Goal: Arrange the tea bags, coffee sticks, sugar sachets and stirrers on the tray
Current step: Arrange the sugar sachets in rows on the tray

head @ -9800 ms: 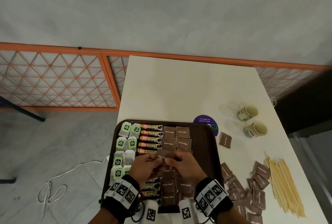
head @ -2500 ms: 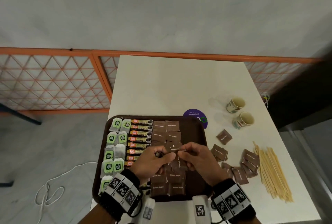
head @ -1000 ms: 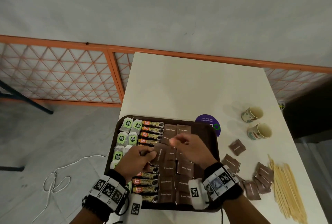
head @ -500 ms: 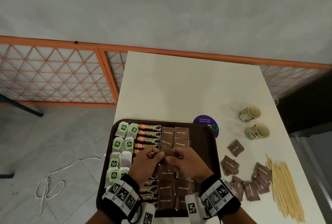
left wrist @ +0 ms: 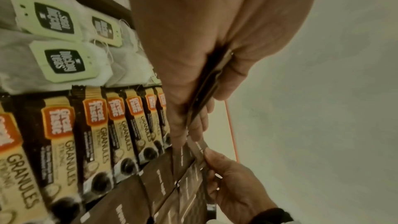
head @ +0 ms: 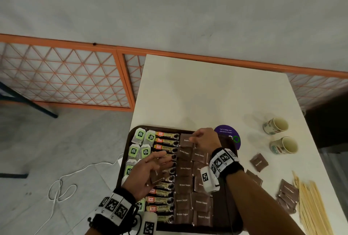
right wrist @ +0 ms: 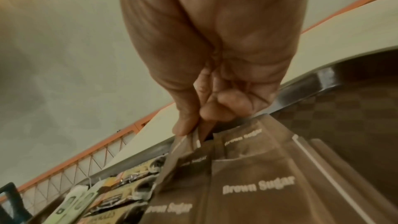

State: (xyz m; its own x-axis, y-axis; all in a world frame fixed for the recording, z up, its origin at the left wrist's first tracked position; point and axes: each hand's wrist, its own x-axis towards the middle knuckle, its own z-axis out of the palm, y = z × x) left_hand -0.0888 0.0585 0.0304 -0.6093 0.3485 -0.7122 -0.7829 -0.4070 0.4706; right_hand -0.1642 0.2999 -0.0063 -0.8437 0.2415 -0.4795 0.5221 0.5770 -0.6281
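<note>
A dark brown tray carries tea bags on the left, a column of coffee sticks beside them, and two columns of brown sugar sachets. My right hand is at the tray's far end. There its thumb and fingers pinch the edge of one sugar sachet lying in the far row. My left hand hovers over the coffee sticks and grips a thin stack of sachets between thumb and fingers. Wooden stirrers lie on the table at the right.
Loose sugar sachets lie on the white table right of the tray, with more beside the stirrers. Two paper cups stand at the far right near a purple round sticker. A white cable lies on the floor left.
The hands were together over the tray's middle. The right hand has since moved forward to the far sachet row with one sachet, and the left hand stayed back over the coffee sticks.
</note>
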